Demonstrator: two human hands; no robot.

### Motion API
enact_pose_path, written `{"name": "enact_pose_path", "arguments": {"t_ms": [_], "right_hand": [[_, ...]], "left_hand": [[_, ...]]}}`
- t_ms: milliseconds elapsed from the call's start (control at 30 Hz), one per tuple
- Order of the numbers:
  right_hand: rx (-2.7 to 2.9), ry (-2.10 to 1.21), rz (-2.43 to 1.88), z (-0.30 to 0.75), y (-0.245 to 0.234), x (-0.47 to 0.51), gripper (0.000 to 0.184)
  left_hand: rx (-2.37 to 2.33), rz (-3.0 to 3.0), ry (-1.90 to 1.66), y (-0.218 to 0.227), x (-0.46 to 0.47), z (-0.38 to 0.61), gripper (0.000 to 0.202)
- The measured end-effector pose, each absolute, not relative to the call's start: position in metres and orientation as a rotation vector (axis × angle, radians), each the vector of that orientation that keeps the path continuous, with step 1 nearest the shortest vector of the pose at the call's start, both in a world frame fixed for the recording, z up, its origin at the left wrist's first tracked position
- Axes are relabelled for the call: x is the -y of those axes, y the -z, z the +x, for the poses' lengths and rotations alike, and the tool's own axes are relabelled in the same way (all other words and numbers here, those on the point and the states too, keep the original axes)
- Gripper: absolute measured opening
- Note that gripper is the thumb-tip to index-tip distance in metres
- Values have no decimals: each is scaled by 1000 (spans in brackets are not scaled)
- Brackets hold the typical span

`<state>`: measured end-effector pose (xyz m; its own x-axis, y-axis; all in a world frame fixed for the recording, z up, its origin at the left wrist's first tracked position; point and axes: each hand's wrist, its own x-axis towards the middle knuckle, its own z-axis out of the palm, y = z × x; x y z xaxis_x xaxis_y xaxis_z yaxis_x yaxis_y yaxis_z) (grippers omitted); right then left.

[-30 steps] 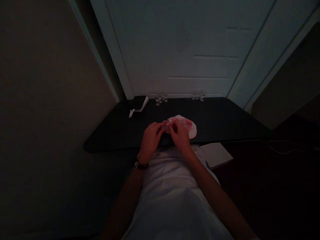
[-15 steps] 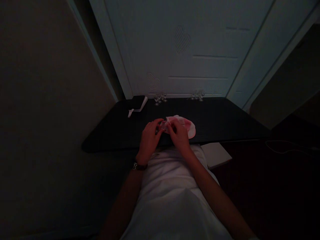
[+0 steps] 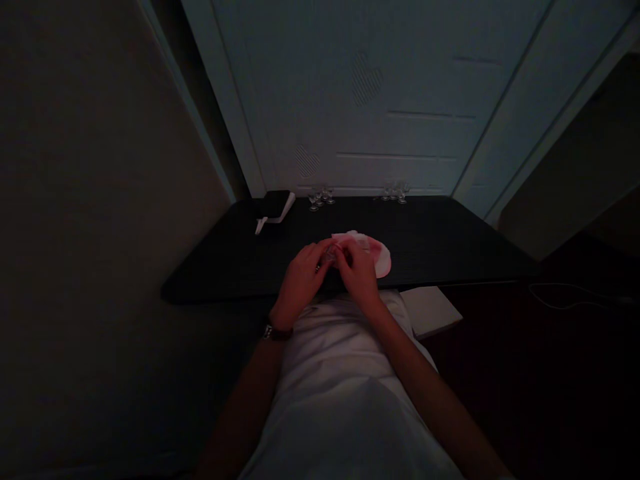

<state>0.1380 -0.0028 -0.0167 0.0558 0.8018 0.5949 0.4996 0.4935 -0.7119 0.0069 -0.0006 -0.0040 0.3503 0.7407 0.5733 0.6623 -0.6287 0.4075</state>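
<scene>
Closing in since half a second ago, the left hand [image 3: 300, 275] is now curling its thumb and fingers more tightly around a small clear glass object [image 3: 329, 255] at the centre of the frame. Its far side is hiding among the fingers. Just beside it, the right hand [image 3: 361, 272] is keeping much the same pose, its thumb and forefinger pinching a pink-and-white cloth [image 3: 383, 259] against the object. Most of the cloth is lying on the dark tabletop [image 3: 450, 243], spreading right of centre, where it was lying before.

Dim light is covering the room. Behind the table, a pale panel [image 3: 420, 87] with striped hearts is filling the upper middle, and a brownish wall [image 3: 90, 200] is taking up the left. Two clusters of small glasses, one left of centre [image 3: 320, 198] and one right [image 3: 396, 192], are standing along the back edge, unchanged. A black-and-white object [image 3: 276, 207] is resting near the table's back left corner. At lower right, a white flat box [image 3: 431, 310] is showing below the front edge.
</scene>
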Motion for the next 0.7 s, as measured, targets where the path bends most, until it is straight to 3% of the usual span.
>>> {"name": "enact_pose_path", "arguments": {"t_ms": [433, 700], "right_hand": [[1594, -332, -1124, 139, 17, 1, 10], [1543, -376, -1093, 136, 15, 4, 11]], "left_hand": [[-1297, 2494, -1119, 4, 0, 6, 42], [-1289, 2471, -1149, 4, 2, 9, 36]]}}
